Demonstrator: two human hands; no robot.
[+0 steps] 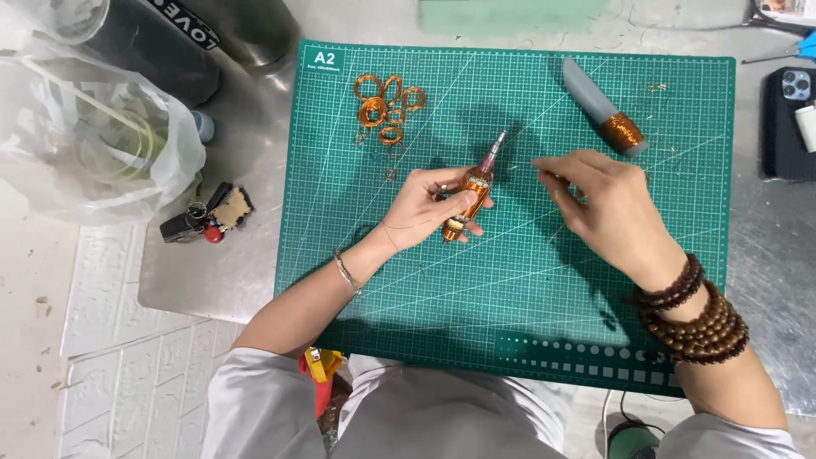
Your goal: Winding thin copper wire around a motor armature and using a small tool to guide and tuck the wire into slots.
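Note:
My left hand (422, 208) grips a small motor armature (473, 192) wound with copper wire, its metal shaft pointing up and away over the green cutting mat (527, 289). My right hand (608, 208) hovers just to the right of it, fingertips pinched together near a thin wire end that is too fine to make out. A beaded bracelet wraps the right wrist, a thin bangle the left.
Several loose copper wire coils (387, 104) lie at the mat's upper left. A grey-handled tool with a copper winding (608, 110) lies at the upper right. Keys (206, 217) and a plastic bag (93, 136) sit left of the mat, a phone (790, 119) at the right.

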